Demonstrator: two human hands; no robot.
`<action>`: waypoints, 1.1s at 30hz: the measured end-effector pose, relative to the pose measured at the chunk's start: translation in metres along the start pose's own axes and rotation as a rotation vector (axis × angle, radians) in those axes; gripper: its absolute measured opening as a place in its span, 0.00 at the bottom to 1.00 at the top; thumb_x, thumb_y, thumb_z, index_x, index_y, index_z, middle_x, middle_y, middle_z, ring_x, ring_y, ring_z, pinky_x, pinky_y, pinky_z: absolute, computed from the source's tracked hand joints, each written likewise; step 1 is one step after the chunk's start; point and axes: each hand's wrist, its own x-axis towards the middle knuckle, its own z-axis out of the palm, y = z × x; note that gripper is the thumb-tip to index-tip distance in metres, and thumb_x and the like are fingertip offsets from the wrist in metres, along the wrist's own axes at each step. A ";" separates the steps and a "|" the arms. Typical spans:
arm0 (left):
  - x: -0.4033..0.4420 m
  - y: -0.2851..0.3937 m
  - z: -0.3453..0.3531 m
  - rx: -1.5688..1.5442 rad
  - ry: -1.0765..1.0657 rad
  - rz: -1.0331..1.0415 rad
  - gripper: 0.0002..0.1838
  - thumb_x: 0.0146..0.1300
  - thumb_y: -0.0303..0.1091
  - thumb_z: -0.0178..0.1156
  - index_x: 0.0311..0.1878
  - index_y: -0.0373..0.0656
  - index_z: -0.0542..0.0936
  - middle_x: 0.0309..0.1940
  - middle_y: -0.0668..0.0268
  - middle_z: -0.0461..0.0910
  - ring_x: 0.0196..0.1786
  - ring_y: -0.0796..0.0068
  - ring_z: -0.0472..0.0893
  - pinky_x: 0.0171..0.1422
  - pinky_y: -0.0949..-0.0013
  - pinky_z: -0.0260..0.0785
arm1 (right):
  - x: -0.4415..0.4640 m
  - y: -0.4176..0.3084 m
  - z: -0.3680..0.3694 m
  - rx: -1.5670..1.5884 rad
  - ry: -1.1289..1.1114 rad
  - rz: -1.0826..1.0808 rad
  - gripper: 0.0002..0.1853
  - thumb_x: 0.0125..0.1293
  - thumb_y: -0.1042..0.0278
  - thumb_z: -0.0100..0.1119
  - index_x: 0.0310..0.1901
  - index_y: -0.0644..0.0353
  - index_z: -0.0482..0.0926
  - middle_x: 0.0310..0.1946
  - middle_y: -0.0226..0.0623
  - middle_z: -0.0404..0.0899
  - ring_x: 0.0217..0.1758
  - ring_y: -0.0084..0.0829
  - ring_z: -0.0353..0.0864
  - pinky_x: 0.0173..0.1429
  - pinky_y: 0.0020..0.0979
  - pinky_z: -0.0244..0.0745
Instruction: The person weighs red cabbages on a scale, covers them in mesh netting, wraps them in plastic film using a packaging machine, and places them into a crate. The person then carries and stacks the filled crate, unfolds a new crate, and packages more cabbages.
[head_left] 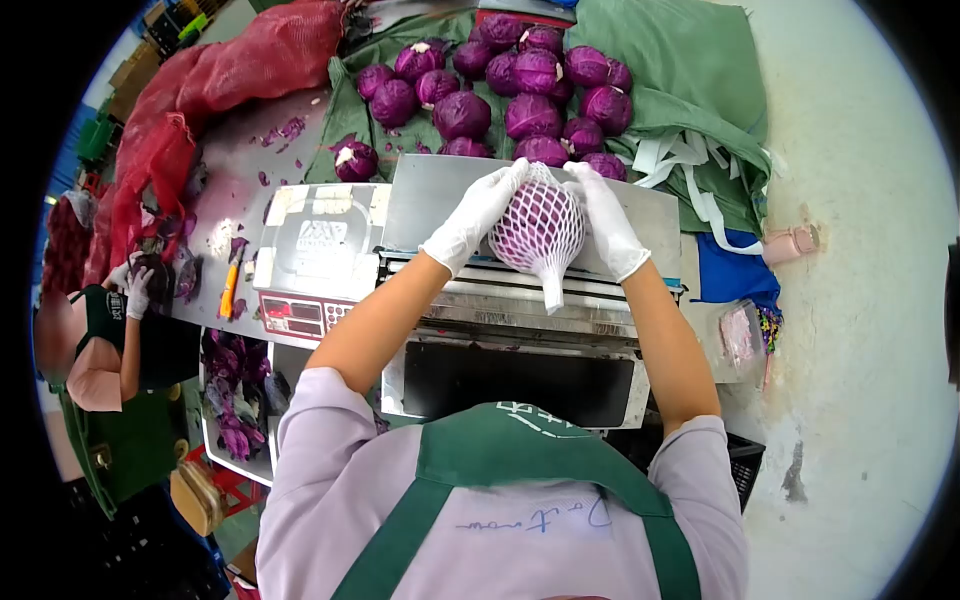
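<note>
A red cabbage (538, 225) sits inside a white foam net sleeve (553, 285), whose narrow tail points down toward my body. My left hand (480, 218), in a white glove, grips the upper left of the netted cabbage with its fingertips at the net's top edge. On the other side my right hand (612, 225), also gloved, holds the upper right edge. Its fingertips are partly hidden by the net. Both hands are over a metal sealing machine (440, 185), with the cabbage above its front bar.
Several bare red cabbages (535, 72) lie on a green cloth (690, 60) behind the machine. Left stand a weighing scale (320, 240), an orange-handled knife (230, 285) and a red mesh sack (240, 70). A co-worker (105, 340) handles a cabbage at far left; a bin of trimmed leaves (235, 400) is nearby.
</note>
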 end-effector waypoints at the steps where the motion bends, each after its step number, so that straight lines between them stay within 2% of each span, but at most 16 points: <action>1: 0.002 -0.001 -0.001 -0.084 -0.050 -0.068 0.26 0.73 0.53 0.49 0.59 0.40 0.75 0.44 0.65 0.83 0.40 0.75 0.82 0.46 0.68 0.76 | -0.004 0.002 -0.001 0.057 0.050 0.012 0.26 0.73 0.50 0.48 0.60 0.64 0.73 0.51 0.36 0.78 0.56 0.28 0.74 0.65 0.28 0.65; 3: -0.003 -0.001 0.004 -0.095 0.056 -0.143 0.24 0.73 0.51 0.47 0.58 0.41 0.75 0.43 0.65 0.83 0.42 0.75 0.82 0.46 0.67 0.77 | -0.013 0.015 0.007 0.390 -0.075 0.075 0.22 0.74 0.53 0.47 0.57 0.62 0.75 0.47 0.34 0.80 0.51 0.26 0.78 0.61 0.29 0.70; 5: -0.006 -0.011 0.014 -0.070 0.097 0.013 0.24 0.74 0.51 0.46 0.57 0.40 0.75 0.47 0.63 0.82 0.47 0.75 0.80 0.56 0.69 0.72 | -0.030 0.003 0.020 0.446 -0.016 0.090 0.18 0.75 0.58 0.43 0.48 0.62 0.79 0.41 0.33 0.83 0.42 0.23 0.81 0.51 0.29 0.77; 8: 0.003 -0.019 0.006 -0.197 0.068 -0.056 0.26 0.73 0.51 0.47 0.60 0.37 0.74 0.51 0.62 0.80 0.51 0.73 0.78 0.61 0.71 0.67 | -0.016 0.012 0.014 0.460 0.006 0.165 0.17 0.75 0.59 0.44 0.47 0.63 0.79 0.40 0.33 0.83 0.36 0.23 0.81 0.44 0.27 0.79; 9: 0.006 -0.023 0.002 -0.196 0.045 -0.036 0.26 0.73 0.50 0.49 0.61 0.36 0.73 0.52 0.61 0.79 0.53 0.73 0.77 0.62 0.71 0.66 | -0.013 0.014 0.011 0.396 -0.021 0.136 0.18 0.75 0.58 0.44 0.48 0.65 0.78 0.40 0.34 0.83 0.41 0.23 0.81 0.48 0.27 0.77; 11: -0.010 -0.015 0.002 0.100 0.165 0.240 0.30 0.70 0.56 0.51 0.61 0.38 0.73 0.54 0.58 0.77 0.54 0.68 0.77 0.63 0.69 0.66 | 0.002 0.031 -0.007 0.145 -0.038 -0.105 0.19 0.75 0.58 0.47 0.50 0.67 0.78 0.42 0.35 0.83 0.46 0.23 0.79 0.53 0.27 0.74; 13: -0.036 -0.005 -0.012 0.729 0.473 0.536 0.25 0.68 0.50 0.57 0.60 0.44 0.75 0.50 0.56 0.79 0.53 0.64 0.78 0.60 0.68 0.68 | -0.035 -0.006 -0.027 -0.296 0.072 -0.193 0.15 0.72 0.61 0.53 0.52 0.62 0.80 0.48 0.34 0.82 0.48 0.24 0.79 0.55 0.28 0.73; 15: -0.076 0.015 -0.041 0.925 0.392 0.769 0.19 0.65 0.41 0.61 0.57 0.47 0.78 0.45 0.57 0.79 0.48 0.59 0.80 0.54 0.66 0.72 | -0.068 -0.020 -0.065 -0.715 0.094 -0.530 0.14 0.67 0.65 0.58 0.53 0.55 0.80 0.47 0.37 0.81 0.47 0.31 0.81 0.52 0.30 0.75; 18: -0.125 0.015 -0.105 1.729 0.057 0.869 0.15 0.60 0.33 0.61 0.51 0.50 0.78 0.43 0.64 0.79 0.38 0.61 0.82 0.40 0.60 0.74 | -0.111 -0.030 -0.128 -1.461 -0.158 -1.030 0.22 0.57 0.69 0.63 0.55 0.47 0.77 0.42 0.36 0.78 0.40 0.40 0.80 0.44 0.36 0.77; 20: -0.144 0.011 -0.133 2.065 -0.202 0.761 0.24 0.57 0.29 0.59 0.59 0.53 0.72 0.42 0.65 0.77 0.34 0.64 0.82 0.37 0.60 0.75 | -0.132 -0.027 -0.142 -1.778 -0.310 -0.976 0.24 0.57 0.68 0.59 0.58 0.42 0.74 0.38 0.33 0.75 0.36 0.34 0.79 0.35 0.35 0.75; 25: -0.144 0.021 -0.097 2.173 -0.425 0.759 0.33 0.53 0.26 0.58 0.65 0.58 0.68 0.50 0.61 0.73 0.32 0.66 0.83 0.31 0.65 0.79 | -0.125 -0.001 -0.124 -1.879 -0.547 -1.041 0.13 0.58 0.65 0.55 0.46 0.47 0.76 0.33 0.31 0.73 0.31 0.32 0.79 0.33 0.32 0.77; 26: -0.134 0.017 -0.090 1.950 -0.498 0.934 0.33 0.53 0.26 0.58 0.65 0.59 0.68 0.50 0.62 0.73 0.33 0.65 0.83 0.31 0.65 0.80 | -0.120 0.007 -0.114 -1.902 -0.562 -1.115 0.08 0.58 0.64 0.56 0.40 0.49 0.76 0.32 0.31 0.74 0.32 0.32 0.80 0.33 0.33 0.77; 27: -0.127 0.008 -0.084 1.936 -0.476 1.024 0.31 0.54 0.27 0.58 0.63 0.59 0.70 0.51 0.63 0.73 0.35 0.63 0.83 0.34 0.64 0.80 | -0.116 0.015 -0.106 -1.804 -0.594 -1.076 0.06 0.59 0.66 0.56 0.38 0.52 0.77 0.33 0.33 0.75 0.34 0.35 0.81 0.34 0.35 0.78; 28: -0.132 0.007 -0.070 1.985 -0.470 0.893 0.25 0.55 0.28 0.57 0.58 0.55 0.74 0.54 0.64 0.73 0.38 0.62 0.83 0.37 0.63 0.79 | -0.116 0.022 -0.099 -1.662 -0.545 -0.984 0.06 0.60 0.67 0.56 0.39 0.53 0.77 0.34 0.34 0.75 0.34 0.37 0.81 0.35 0.36 0.78; 31: -0.128 -0.047 -0.075 1.321 -0.233 0.981 0.10 0.64 0.28 0.55 0.47 0.46 0.79 0.41 0.63 0.80 0.34 0.67 0.83 0.31 0.68 0.76 | -0.135 0.014 -0.089 -1.088 -0.463 -0.568 0.06 0.70 0.67 0.54 0.41 0.60 0.74 0.32 0.36 0.78 0.34 0.37 0.83 0.35 0.31 0.77; 33: -0.167 -0.020 -0.065 0.639 -0.131 0.049 0.09 0.71 0.31 0.52 0.49 0.42 0.77 0.37 0.64 0.84 0.28 0.80 0.81 0.30 0.78 0.72 | -0.158 -0.008 -0.089 -0.779 -0.499 -0.218 0.06 0.71 0.68 0.54 0.38 0.61 0.73 0.30 0.36 0.80 0.35 0.31 0.85 0.35 0.26 0.77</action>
